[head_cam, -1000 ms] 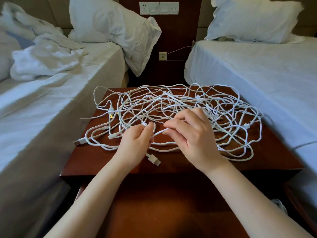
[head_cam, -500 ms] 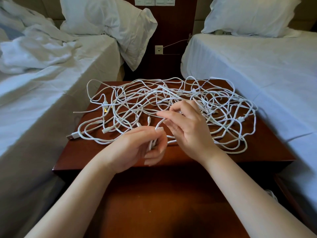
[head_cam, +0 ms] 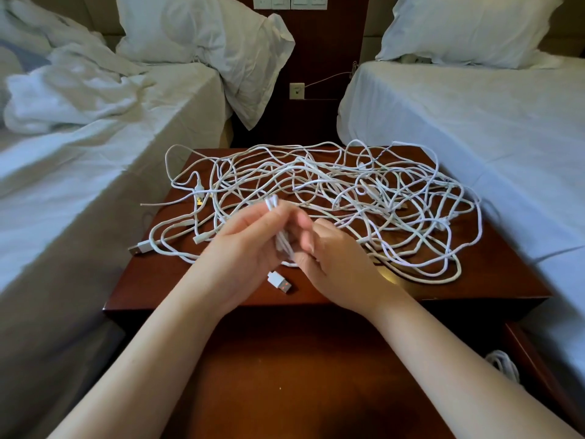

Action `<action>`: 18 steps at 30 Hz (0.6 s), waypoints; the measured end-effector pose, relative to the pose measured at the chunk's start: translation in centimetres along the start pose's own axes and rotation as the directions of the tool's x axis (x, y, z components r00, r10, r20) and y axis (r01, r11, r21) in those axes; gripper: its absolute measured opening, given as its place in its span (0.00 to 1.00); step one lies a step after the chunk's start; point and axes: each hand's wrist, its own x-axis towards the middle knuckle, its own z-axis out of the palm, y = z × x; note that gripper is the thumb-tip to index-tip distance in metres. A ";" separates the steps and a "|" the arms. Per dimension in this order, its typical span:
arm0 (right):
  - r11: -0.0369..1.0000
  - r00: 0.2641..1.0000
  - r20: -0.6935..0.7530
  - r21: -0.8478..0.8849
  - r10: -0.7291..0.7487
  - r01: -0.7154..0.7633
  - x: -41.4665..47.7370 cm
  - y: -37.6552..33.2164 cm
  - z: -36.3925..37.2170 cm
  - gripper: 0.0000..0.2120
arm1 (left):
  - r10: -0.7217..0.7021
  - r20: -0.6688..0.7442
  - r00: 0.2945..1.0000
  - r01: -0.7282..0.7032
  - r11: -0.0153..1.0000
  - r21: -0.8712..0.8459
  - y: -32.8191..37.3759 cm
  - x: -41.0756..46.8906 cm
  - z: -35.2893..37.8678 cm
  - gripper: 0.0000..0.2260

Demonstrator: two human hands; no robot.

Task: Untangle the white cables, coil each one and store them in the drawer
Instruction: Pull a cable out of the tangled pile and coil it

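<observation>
While thin white cables (head_cam: 364,198) sprawl tangled across the red-brown wooden nightstand (head_cam: 474,280), your left hand (head_cam: 243,248) curls round folded loops above its front edge; your right hand (head_cam: 335,258) is blurred, grip unclear. They look light and floppy; grasp near the white USB plug (head_cam: 279,282).

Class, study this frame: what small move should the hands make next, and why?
Probably the right hand should draw more slack from the tangle and lay another loop into the left hand, which grips a few short loops with the plug just below.
</observation>
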 end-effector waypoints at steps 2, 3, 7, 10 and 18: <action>1.000 0.998 0.062 -0.021 -0.011 0.013 0.0 -0.1 0.2 0.04 | 0.054 -0.118 0.992 -0.059 0.997 -0.047 0.2 0.2 -0.1 0.17; 0.999 0.997 0.078 -0.032 -0.011 0.014 0.0 -0.1 0.2 0.05 | 0.068 -0.180 0.981 -0.081 0.995 -0.061 0.2 0.2 -0.1 0.17; 0.993 0.996 0.084 -0.121 0.012 -0.002 0.0 0.0 0.4 0.19 | 0.121 -0.453 0.883 -0.138 0.990 -0.004 0.0 0.7 -0.4 0.15; 0.990 1.000 -0.018 -0.140 -0.012 0.009 -0.1 0.2 0.4 0.17 | 0.244 -0.613 0.751 -0.207 0.969 0.132 0.0 0.9 -1.6 0.14; 0.980 0.987 -0.133 -0.187 -0.090 0.064 0.2 0.2 -0.3 0.14 | 0.570 -0.547 0.613 0.085 0.641 0.763 -2.0 0.7 -2.8 0.14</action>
